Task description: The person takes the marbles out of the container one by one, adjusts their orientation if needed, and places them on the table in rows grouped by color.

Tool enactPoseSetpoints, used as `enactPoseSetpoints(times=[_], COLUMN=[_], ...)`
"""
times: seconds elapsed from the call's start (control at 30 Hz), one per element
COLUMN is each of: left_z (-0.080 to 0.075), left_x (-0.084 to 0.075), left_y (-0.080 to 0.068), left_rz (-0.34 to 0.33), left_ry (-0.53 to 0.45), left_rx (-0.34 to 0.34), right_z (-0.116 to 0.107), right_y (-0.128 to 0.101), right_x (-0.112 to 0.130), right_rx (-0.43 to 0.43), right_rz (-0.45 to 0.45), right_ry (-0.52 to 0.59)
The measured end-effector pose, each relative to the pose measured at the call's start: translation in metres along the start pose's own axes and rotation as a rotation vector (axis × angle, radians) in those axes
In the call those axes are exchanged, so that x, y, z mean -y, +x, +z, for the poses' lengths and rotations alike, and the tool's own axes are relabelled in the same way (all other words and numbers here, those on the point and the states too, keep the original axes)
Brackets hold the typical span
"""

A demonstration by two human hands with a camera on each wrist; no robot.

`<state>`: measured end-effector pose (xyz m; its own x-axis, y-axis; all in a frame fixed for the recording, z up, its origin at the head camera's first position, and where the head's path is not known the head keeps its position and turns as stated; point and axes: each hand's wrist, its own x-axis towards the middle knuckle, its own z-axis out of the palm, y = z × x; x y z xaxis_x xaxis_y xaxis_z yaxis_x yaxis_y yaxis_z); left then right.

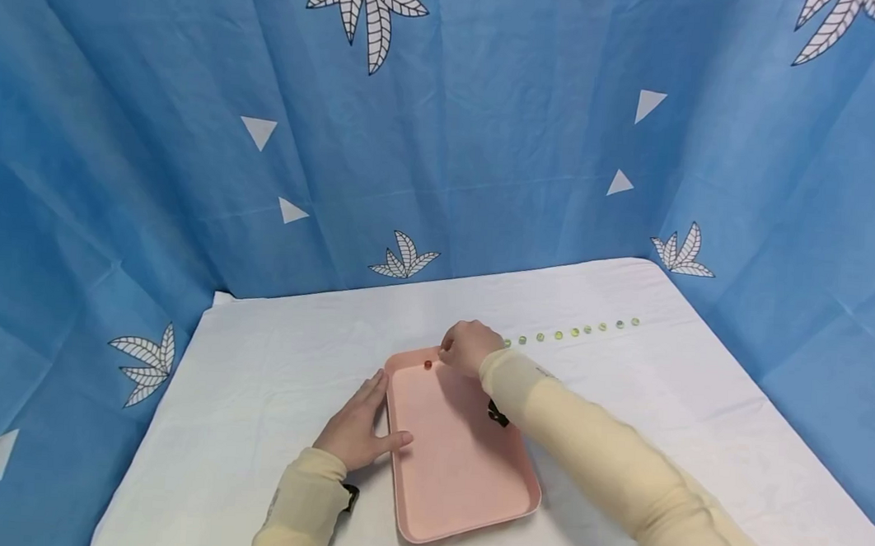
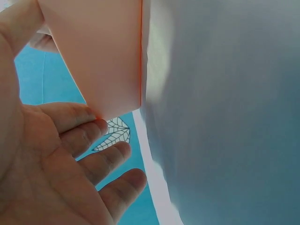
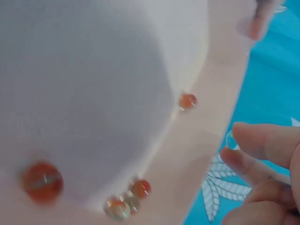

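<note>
A pink tray (image 1: 464,464) lies on the white-covered table. My left hand (image 1: 358,430) holds its left side, thumb over the rim and fingers along the outer wall; in the left wrist view the fingertips touch the tray wall (image 2: 101,56). Above the tray's far rim, my right hand (image 1: 471,347) pinches a small clear marble (image 3: 230,139) between thumb and finger. Inside the tray, the right wrist view shows an orange marble (image 3: 187,101), another orange marble (image 3: 44,182) and a small cluster of marbles (image 3: 117,208) along the wall. The right hand hides part of the far rim.
A row of several greenish marbles (image 1: 559,335) runs to the right behind the right forearm. The white tablecloth (image 1: 253,395) surrounds the tray. A blue patterned curtain (image 1: 452,142) hangs behind and at both sides of the table.
</note>
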<state>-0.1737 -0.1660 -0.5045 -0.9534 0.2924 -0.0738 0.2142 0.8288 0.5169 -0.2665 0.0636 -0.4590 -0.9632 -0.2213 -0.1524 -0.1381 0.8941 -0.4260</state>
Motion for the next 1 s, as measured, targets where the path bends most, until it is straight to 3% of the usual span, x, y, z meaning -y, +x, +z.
enactPoseSetpoints(times=[0.3, 0.4, 0.53, 0.73, 1.0], left_z=[0.001, 0.001, -0.001, -0.002, -0.002], left_x=[-0.001, -0.002, -0.002, -0.003, -0.004], left_y=[0.001, 0.0, -0.001, 0.001, 0.0], left_rz=[-0.011, -0.009, -0.006, 0.0, -0.017], left_ry=[0.005, 0.007, 0.004, 0.019, 0.008], left_rx=[0.013, 0.005, -0.004, -0.004, 0.002], right_z=[-0.038, -0.048, -0.056, -0.053, -0.028], right_y=[-0.01, -0.01, -0.01, -0.006, 0.007], right_x=[-0.041, -0.06, -0.082, -0.101, -0.107], right_rx=[-0.107, -0.151, -0.145, -0.113, -0.081], right_rz=[-0.071, -0.056, -0.02, -0.002, -0.023], right_ry=[0.124, 0.127, 0.128, 0.108, 0.041])
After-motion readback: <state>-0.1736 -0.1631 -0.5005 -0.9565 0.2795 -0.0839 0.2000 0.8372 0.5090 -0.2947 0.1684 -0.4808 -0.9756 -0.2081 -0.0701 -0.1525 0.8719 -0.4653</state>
